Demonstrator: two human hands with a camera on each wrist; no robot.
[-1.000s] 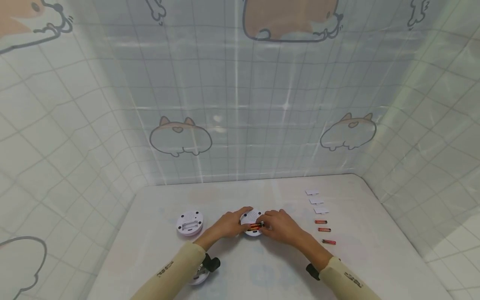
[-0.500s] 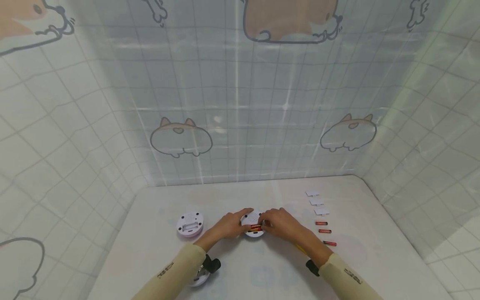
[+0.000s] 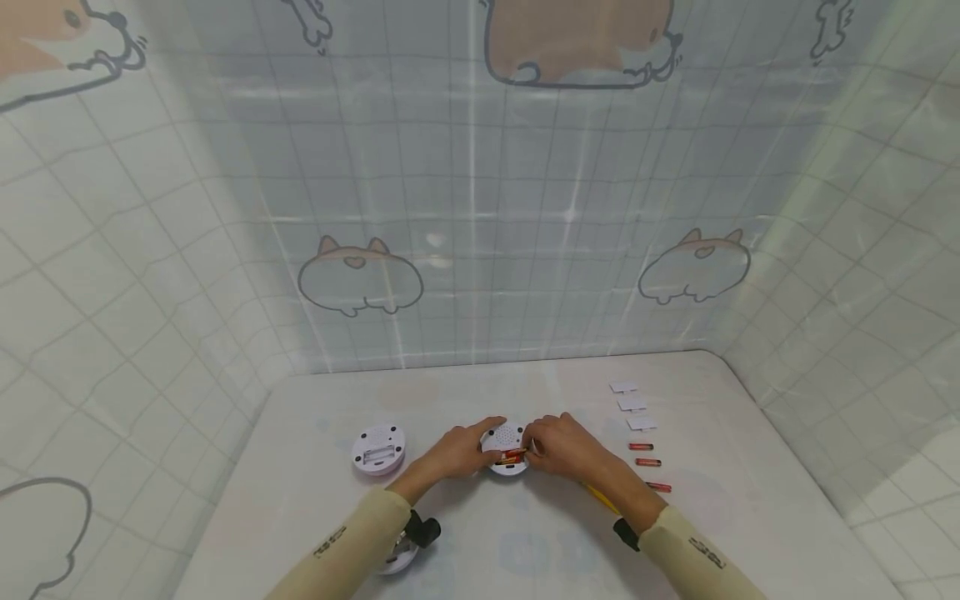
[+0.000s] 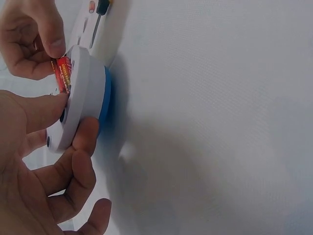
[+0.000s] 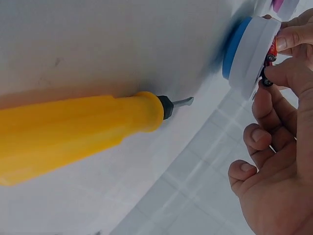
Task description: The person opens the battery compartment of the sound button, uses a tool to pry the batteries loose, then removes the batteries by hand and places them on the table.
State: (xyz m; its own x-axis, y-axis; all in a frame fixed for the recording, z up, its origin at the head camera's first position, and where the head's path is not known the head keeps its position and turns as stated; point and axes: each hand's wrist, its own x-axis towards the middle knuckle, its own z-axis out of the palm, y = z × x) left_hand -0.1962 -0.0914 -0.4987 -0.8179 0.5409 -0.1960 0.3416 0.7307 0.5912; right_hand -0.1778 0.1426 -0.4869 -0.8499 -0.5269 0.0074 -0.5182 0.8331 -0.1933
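A round white device with a blue underside (image 4: 90,93) lies in front of me, battery side up, in the middle of the table. My left hand (image 3: 456,452) grips it by the rim, the thumb near the batteries and fingers at the side. Two red batteries (image 3: 512,457) show at its battery bay in the head view; one slants with its right end raised. That end is pinched by my right hand (image 3: 564,447), thumb against fingertips. In the right wrist view the black end of the battery (image 5: 266,78) shows by the thumb.
A yellow-handled screwdriver (image 5: 88,132) lies under my right forearm. Three red batteries (image 3: 648,462) and three white covers (image 3: 632,403) line the right. A similar round device (image 3: 378,450) with a bare bay stands left; another (image 3: 399,558) is partly behind my left sleeve.
The batteries looked side by side half a second ago; now one slants, its right end up in my right fingers. My left hand keeps its place on the device.
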